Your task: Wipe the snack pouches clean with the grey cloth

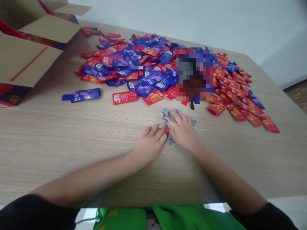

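On the table just in front of me, my left hand point(152, 142) lies palm down with its fingers over a small red sachet point(163, 129), holding it against the tabletop. Most of that sachet is hidden under my fingers. Right beside it, my right hand point(183, 131) presses down on a crumpled grey cloth point(176, 120), which bunches out around the fingers. The cloth's lower corner reaches close to the red sachet. Beyond my hands lie a red sachet with a barcode point(125, 97) and an orange-red sachet point(154, 96).
A large pile of purple and red sachets point(134, 60) spreads across the back of the wooden table point(59, 140). More red ones point(240, 99) fan out at right. A purple sachet point(82, 95) lies alone at left, near an open cardboard box point(28, 60). A blurred-out patch point(194, 75) covers part of the pile.
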A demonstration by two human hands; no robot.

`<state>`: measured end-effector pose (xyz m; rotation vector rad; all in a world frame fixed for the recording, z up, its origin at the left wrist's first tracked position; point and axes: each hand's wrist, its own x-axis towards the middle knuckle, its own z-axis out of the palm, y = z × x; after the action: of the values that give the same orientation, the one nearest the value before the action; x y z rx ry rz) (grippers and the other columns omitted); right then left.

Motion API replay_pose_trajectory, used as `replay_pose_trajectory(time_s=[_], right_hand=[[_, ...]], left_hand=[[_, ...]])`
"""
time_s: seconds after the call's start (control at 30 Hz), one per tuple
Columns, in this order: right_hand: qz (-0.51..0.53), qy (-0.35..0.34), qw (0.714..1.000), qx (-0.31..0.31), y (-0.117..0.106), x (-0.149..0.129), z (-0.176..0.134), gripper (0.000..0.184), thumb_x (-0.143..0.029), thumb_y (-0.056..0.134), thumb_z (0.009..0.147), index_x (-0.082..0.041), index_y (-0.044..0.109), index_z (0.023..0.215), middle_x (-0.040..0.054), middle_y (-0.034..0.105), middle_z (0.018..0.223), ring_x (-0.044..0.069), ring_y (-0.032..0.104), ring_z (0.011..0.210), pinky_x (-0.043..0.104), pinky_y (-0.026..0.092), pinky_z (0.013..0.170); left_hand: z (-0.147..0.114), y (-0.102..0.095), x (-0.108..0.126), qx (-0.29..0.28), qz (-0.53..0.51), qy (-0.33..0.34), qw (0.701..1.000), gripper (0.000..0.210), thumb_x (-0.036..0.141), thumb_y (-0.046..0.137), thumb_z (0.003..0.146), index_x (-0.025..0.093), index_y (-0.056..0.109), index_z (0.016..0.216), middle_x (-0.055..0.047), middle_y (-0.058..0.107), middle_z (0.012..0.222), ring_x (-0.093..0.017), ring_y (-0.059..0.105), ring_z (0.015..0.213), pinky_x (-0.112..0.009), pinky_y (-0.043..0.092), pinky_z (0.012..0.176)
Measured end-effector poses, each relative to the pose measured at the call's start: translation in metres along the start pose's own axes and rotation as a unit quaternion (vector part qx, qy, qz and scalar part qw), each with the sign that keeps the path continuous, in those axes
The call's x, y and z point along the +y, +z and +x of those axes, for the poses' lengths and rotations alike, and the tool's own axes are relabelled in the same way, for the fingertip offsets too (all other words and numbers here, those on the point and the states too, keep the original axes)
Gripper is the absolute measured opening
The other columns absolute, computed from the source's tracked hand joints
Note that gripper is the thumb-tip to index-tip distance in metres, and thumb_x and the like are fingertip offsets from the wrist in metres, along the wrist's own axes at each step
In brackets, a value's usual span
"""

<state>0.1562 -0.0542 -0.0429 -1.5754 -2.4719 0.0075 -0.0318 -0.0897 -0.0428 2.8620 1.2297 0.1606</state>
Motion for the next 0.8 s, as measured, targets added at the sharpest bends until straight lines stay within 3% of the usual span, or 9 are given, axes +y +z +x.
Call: replay_pose_trajectory(time_s=[0.17,0.33,0.67,0.8], right_hand=[[-0.026,0.074,0.996,0.032,0.000,0.027,-0.012,0.045,-0.023,0.045,0.088,-0.023,0.059,0.131,0.0112,0.049,0.143,0.036,0.046,0.118,0.054,0.038,0.094],[-0.028,0.104,0.994,0.034,0.003,0.039,-0.025,0.045,-0.023,0.042,0.089,-0.020,0.058,0.132,0.0119,0.047,0.144,0.036,0.046,0.119,0.054,0.041,0.093],[0.021,0.122,0.988,0.090,0.009,0.062,-0.048,0.045,-0.018,0.037,0.090,-0.014,0.054,0.131,0.0184,0.046,0.136,0.031,0.044,0.126,0.051,0.037,0.105],[0.035,0.106,0.989,0.098,0.007,0.061,-0.052,0.043,-0.016,0.036,0.089,-0.013,0.057,0.127,0.0198,0.048,0.131,0.032,0.045,0.123,0.051,0.038,0.104]], left_hand=[[0.001,-0.001,-0.001,-0.014,0.010,0.010,1.000,0.039,0.016,0.040,0.097,0.013,0.055,0.133,-0.013,0.050,0.146,-0.034,0.045,0.136,-0.050,0.043,0.105],[0.001,-0.001,-0.001,-0.019,0.022,0.018,0.999,0.041,0.015,0.040,0.096,0.011,0.053,0.135,-0.012,0.049,0.148,-0.035,0.047,0.134,-0.048,0.042,0.105],[0.000,-0.002,0.001,-0.025,0.020,0.013,0.999,0.043,0.015,0.041,0.095,0.011,0.052,0.137,-0.012,0.048,0.149,-0.034,0.046,0.134,-0.045,0.041,0.106],[-0.002,-0.005,0.005,-0.015,-0.002,0.000,1.000,0.046,0.024,0.044,0.096,0.011,0.049,0.140,-0.013,0.048,0.148,-0.035,0.043,0.136,-0.047,0.040,0.108]])
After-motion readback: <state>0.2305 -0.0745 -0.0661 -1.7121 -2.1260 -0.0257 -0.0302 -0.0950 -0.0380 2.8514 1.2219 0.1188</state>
